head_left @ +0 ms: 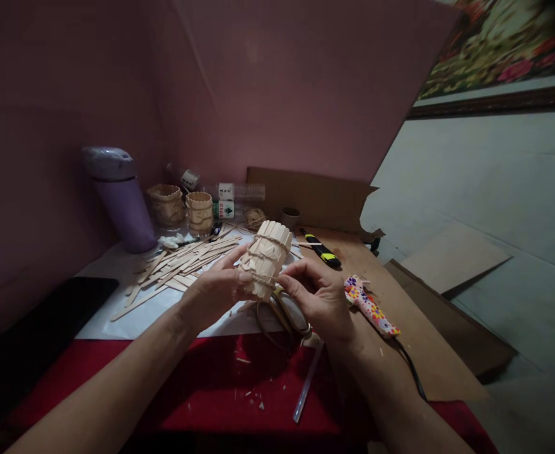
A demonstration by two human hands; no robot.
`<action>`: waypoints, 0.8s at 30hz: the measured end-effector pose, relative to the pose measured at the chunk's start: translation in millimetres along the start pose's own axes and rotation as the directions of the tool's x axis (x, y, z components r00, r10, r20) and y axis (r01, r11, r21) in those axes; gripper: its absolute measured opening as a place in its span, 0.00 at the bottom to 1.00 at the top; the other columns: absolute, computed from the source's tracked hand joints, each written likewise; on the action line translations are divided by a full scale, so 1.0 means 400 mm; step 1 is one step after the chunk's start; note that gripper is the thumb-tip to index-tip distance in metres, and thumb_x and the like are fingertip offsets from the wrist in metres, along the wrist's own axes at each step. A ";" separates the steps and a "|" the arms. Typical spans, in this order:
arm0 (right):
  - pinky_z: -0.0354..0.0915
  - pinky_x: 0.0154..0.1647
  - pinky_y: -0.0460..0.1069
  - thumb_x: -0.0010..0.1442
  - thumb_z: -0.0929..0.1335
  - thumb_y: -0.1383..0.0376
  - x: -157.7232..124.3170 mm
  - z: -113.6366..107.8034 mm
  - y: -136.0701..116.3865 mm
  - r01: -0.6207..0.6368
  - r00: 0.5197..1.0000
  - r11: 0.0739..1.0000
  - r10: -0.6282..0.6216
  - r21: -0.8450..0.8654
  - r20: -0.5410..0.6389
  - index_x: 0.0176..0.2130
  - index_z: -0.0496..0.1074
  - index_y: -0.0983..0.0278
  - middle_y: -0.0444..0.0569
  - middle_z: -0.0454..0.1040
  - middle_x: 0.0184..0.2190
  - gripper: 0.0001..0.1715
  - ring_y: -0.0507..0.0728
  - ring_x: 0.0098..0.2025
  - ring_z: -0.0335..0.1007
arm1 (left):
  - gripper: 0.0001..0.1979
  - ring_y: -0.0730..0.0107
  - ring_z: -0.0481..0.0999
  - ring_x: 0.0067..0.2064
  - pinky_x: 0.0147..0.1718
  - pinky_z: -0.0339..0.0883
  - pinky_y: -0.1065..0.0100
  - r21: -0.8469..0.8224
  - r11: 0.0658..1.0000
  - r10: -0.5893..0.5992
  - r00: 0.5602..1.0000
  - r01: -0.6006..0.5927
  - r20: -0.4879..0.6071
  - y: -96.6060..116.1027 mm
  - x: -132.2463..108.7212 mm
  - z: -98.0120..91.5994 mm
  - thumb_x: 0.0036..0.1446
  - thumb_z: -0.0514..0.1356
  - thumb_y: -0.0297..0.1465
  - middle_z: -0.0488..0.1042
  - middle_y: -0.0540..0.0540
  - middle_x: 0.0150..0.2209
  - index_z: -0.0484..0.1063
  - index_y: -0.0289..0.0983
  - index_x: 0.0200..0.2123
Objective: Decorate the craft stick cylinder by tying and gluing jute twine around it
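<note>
A small cylinder built of pale wooden craft sticks and bound with twine (267, 255) is held up between both hands above the work surface. My left hand (214, 291) wraps its fingers round the cylinder's left and lower side. My right hand (319, 296) pinches its right lower edge with thumb and fingers. Scissors (282, 315) lie on the surface just under my hands. A glue gun with a bright dotted pattern (369, 307) lies to the right of my right hand.
Loose craft sticks (183, 261) are spread over white paper (116, 271) at the left. Behind them stand two finished stick cups (199, 212), a purple flask (121, 198), a twine ball (255, 218) and a yellow-black cutter (321, 248). Brown cardboard (400, 315) covers the right.
</note>
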State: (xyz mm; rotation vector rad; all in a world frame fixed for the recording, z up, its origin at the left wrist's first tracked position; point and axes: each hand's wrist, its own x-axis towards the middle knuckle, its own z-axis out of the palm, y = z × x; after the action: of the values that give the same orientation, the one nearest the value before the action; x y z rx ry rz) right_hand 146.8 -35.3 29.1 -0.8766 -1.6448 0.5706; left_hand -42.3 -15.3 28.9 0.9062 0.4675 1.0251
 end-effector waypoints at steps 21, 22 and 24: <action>0.63 0.29 0.47 0.61 0.69 0.69 -0.008 -0.010 -0.009 0.253 0.966 0.920 -0.258 -0.298 0.024 0.32 0.73 0.62 0.44 0.75 0.26 0.04 0.52 0.28 0.69 | 0.30 0.65 0.78 0.39 0.38 0.71 0.67 0.004 0.999 -0.041 0.998 0.041 0.041 -0.012 0.011 -0.008 0.45 0.67 0.25 0.80 0.44 0.43 0.70 0.38 0.54; 0.63 0.29 0.47 0.61 0.69 0.69 -0.007 -0.011 -0.009 0.268 0.962 0.918 -0.270 -0.292 0.035 0.33 0.74 0.63 0.44 0.75 0.26 0.04 0.52 0.28 0.69 | 0.30 0.65 0.78 0.39 0.38 0.70 0.67 0.012 0.999 -0.039 0.998 0.038 0.043 -0.012 0.011 -0.008 0.45 0.67 0.26 0.80 0.44 0.43 0.70 0.37 0.54; 0.64 0.30 0.47 0.61 0.69 0.71 -0.006 -0.013 -0.007 0.319 0.948 0.906 -0.310 -0.279 0.075 0.35 0.75 0.63 0.45 0.76 0.27 0.05 0.52 0.29 0.70 | 0.32 0.64 0.78 0.40 0.39 0.70 0.66 0.026 0.999 -0.039 0.999 0.038 0.034 -0.013 0.010 -0.008 0.45 0.67 0.26 0.79 0.43 0.44 0.68 0.37 0.56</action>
State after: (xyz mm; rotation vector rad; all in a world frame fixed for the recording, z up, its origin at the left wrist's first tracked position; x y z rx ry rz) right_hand 151.4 -39.4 31.2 -0.7878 -1.8789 0.1191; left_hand -39.9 -11.6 23.3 0.9331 0.4686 0.9695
